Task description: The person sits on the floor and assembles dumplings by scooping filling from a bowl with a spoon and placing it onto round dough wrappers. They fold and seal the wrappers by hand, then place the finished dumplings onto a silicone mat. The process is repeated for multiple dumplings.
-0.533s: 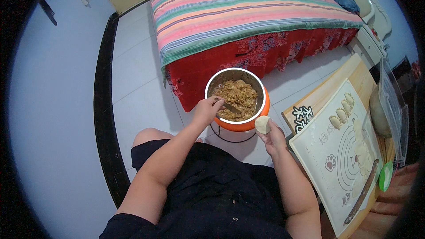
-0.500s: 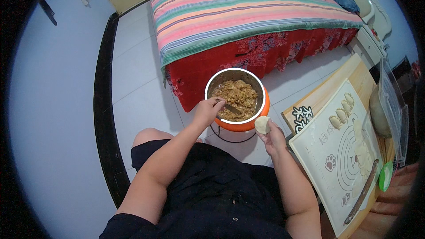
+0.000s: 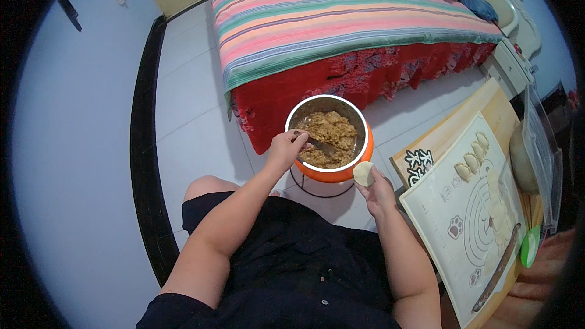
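An orange bowl [image 3: 332, 173] with a metal inside stands on a wire stand in front of me, holding brownish minced filling [image 3: 329, 137]. My left hand [image 3: 285, 148] is at the bowl's left rim and grips a spoon [image 3: 318, 144] whose tip lies in the filling. My right hand [image 3: 378, 192] is just right of the bowl, palm up, holding a small pale dough wrapper [image 3: 364, 173].
A wooden board [image 3: 506, 116] at the right carries a white pastry mat [image 3: 451, 213], several folded dumplings [image 3: 472, 158], a rolling pin [image 3: 496, 274] and a dough lump [image 3: 523, 158]. A bed with a striped cover [image 3: 329, 18] stands beyond the bowl; a person lies on it.
My left hand has shifted the spoon slightly in the filling. The right hand still holds the wrapper beside the bowl.
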The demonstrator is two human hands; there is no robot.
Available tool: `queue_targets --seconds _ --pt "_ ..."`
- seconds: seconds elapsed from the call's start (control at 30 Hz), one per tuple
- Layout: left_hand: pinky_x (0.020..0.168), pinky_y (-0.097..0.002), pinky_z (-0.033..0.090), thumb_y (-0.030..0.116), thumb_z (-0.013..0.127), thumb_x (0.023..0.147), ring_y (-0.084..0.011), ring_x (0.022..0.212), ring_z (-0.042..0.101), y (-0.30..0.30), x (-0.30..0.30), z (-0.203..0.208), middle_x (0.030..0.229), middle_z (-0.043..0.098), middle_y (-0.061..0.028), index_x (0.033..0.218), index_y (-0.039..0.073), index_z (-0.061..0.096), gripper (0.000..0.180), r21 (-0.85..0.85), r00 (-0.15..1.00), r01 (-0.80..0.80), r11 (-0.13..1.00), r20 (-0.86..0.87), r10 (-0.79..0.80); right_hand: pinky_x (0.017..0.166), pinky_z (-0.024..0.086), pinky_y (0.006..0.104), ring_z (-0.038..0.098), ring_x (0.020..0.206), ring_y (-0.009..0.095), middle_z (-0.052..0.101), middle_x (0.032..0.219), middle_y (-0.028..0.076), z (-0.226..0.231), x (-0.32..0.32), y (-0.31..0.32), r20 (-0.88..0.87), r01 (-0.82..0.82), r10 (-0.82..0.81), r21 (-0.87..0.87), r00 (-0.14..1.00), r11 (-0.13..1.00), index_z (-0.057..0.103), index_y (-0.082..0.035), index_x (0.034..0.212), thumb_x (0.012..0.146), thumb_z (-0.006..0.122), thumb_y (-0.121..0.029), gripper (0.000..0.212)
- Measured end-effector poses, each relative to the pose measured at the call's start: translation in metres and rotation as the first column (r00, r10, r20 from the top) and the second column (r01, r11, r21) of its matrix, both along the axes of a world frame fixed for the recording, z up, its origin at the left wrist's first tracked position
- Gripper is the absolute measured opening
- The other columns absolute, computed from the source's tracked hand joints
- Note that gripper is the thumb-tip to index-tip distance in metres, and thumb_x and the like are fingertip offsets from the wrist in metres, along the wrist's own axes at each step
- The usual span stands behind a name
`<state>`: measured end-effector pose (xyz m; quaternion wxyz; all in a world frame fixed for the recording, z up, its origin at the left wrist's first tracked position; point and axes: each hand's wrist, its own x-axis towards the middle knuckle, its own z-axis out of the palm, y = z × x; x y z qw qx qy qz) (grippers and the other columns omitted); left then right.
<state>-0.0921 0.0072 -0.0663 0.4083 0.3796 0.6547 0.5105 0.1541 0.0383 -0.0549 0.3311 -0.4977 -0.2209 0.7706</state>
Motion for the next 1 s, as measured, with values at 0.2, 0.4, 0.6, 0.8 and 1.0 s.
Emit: queue_targets --seconds 0.2,0.4,0.6,0.8,1.0 --pt "0.068 -0.0251 0.052 0.018 0.054 0.089 -0.0118 0.076 0.065 -0.005 0.017 -0.002 0.082 0.067 -0.0096 0.098 -0.003 0.063 0.025 -0.011 0.992 0.087 0.996 -0.089 -0.088 0.086 0.047 0.0358 0.055 0.102 0.021 0.055 0.114 0.009 -0.01 0.002 0.002 0.019 -0.004 0.004 -0.001 1.0 1.0 0.046 -0.005 0.118 0.095 0.042 -0.027 0.032" --pt "0.063 -0.0236 0.051 0.018 0.055 0.088 -0.0135 0.076 0.066 -0.003 0.01 0.004 0.08 0.066 -0.0102 0.095 -0.004 0.063 0.024 -0.1 0.999 0.047 0.994 0.007 -0.047 0.086 0.047 0.0364 0.055 0.102 0.022 0.055 0.113 0.009 -0.008 0.001 0.0 0.029 0.006 -0.006 -0.005 1.0 1.0 0.047 -0.005 0.117 0.094 0.042 -0.026 0.032" --pt "0.064 -0.0251 0.052 0.021 0.054 0.09 -0.0169 0.078 0.065 -0.003 0.006 -0.014 0.09 0.064 -0.0125 0.1 -0.007 0.056 0.03 -0.209 0.936 -0.045 0.977 0.332 0.114 0.085 0.047 0.0366 0.056 0.101 0.022 0.055 0.113 0.009 -0.015 0.002 0.001 0.019 -0.008 0.008 0.006 1.0 1.0 0.047 -0.004 0.117 0.094 0.042 -0.027 0.032" --pt "0.07 -0.0267 0.053 0.018 0.052 0.09 -0.0177 0.082 0.065 -0.002 0.001 -0.014 0.09 0.063 -0.0128 0.101 -0.004 0.054 0.025 -0.264 0.843 -0.109 0.958 0.486 0.23 0.084 0.048 0.0353 0.056 0.1 0.021 0.055 0.112 0.01 -0.016 0.003 0.003 -0.026 -0.009 0.009 -0.006 1.0 1.0 0.046 -0.004 0.118 0.095 0.04 -0.03 0.035" --pt "0.072 -0.0267 0.052 0.018 0.049 0.091 -0.0169 0.086 0.063 0.001 -0.014 -0.009 0.096 0.06 -0.0112 0.112 -0.003 0.05 0.029 -0.21 0.847 -0.127 0.969 0.485 0.216 0.084 0.047 0.0355 0.057 0.099 0.022 0.056 0.112 0.01 -0.021 0.004 0.006 -0.083 -0.015 0.015 -0.005 0.996 1.0 0.046 -0.003 0.118 0.096 0.038 -0.033 0.038"
